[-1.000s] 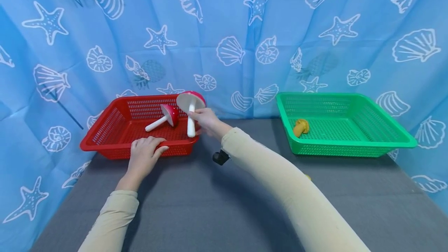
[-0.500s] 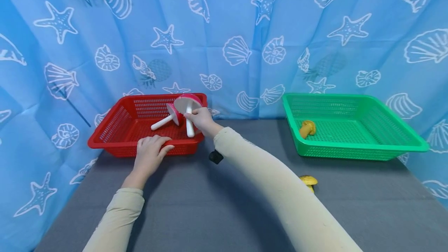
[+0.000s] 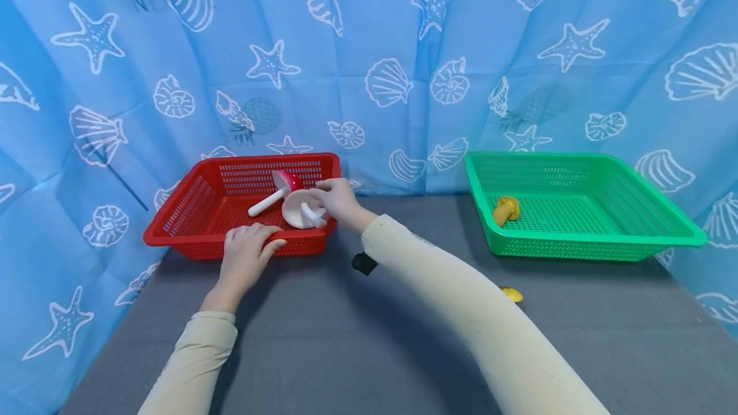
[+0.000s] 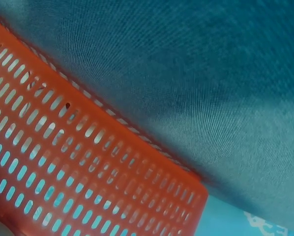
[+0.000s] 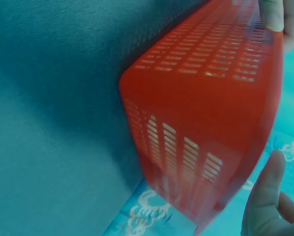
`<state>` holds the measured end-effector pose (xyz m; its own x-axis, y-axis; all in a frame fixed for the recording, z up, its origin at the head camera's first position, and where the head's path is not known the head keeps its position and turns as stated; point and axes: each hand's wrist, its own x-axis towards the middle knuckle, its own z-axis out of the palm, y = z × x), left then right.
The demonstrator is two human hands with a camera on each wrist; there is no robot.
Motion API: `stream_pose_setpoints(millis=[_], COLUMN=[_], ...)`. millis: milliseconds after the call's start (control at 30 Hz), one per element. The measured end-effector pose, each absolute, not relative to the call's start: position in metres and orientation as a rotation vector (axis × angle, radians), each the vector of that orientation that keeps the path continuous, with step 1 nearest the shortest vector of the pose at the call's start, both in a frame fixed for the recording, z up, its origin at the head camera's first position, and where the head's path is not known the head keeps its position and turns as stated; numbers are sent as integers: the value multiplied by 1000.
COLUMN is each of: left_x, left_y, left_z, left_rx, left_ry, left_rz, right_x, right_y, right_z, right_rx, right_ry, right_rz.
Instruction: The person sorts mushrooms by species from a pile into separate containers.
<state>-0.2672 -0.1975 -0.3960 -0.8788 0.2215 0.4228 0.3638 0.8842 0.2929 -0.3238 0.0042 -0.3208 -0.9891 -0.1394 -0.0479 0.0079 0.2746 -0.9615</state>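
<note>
My left hand (image 3: 248, 255) grips the front rim of the red basket (image 3: 198, 245); in the right wrist view its thumb (image 5: 271, 14) lies on the basket's outside wall. Inside, a toy mushroom (image 3: 296, 209) with a white stem shows its pale cap underside, tipped near the right end. My right hand (image 3: 340, 200) is just over it at the right rim, thumb and fingers apart and off the stem; the right wrist view shows the thumb (image 5: 270, 182) extended. Beside that mushroom lies another toy mushroom (image 3: 286, 181), red with white spots and a white stem.
A green basket (image 3: 588, 239) at the right holds a yellow-brown toy mushroom (image 3: 506, 210). On the grey table (image 3: 323, 338), a yellow mushroom (image 3: 512, 294) is partly hidden by my right forearm. A blue curtain (image 3: 369, 37) with shell prints hangs behind.
My right hand has let go of the mushroom that it held by the stem. That mushroom has dropped and tipped over inside the red basket. The left hand keeps its grip on the rim.
</note>
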Motion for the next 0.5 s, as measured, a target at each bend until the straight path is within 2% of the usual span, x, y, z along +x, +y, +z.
stream_pose_setpoints(millis=[233, 500], left_x=[-266, -253], left_y=[-196, -186], left_z=[-391, -386], left_rx=[-437, -320], left_ry=[-2686, -2722], left_rz=[-516, -490], right_x=[-311, -280], right_y=[40, 92], right_z=[-315, -306], right_rx=[-106, -164], right_ry=[2367, 2378], right_rz=[-1842, -1846])
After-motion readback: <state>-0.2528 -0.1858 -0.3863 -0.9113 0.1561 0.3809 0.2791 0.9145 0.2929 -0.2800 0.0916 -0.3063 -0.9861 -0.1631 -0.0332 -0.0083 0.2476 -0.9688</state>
